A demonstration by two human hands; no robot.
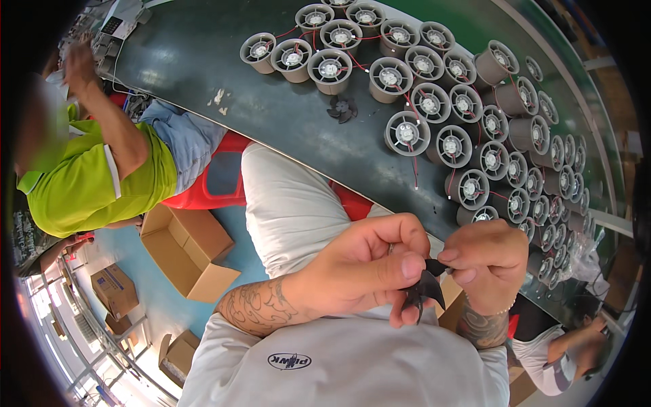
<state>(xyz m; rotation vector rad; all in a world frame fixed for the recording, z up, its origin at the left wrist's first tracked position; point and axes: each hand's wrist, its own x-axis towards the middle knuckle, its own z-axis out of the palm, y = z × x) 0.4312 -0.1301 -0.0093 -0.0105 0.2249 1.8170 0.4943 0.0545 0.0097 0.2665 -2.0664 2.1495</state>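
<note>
Black fan impeller (427,288) | left fingers (400,269), right fingers (453,255): both closed, pinching it | shirt (366,363): oval lettered logo (289,361)

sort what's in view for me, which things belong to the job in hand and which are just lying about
Likely part of the job:
black bladed piece, held in the left hand and right hand
similar loose black piece on the table
grey round housings

Seemingly just lying about:
white scraps
open cardboard box
clear plastic

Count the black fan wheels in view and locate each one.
2: one black fan wheel between the left hand and right hand, another on the table. More may be hidden.
</note>
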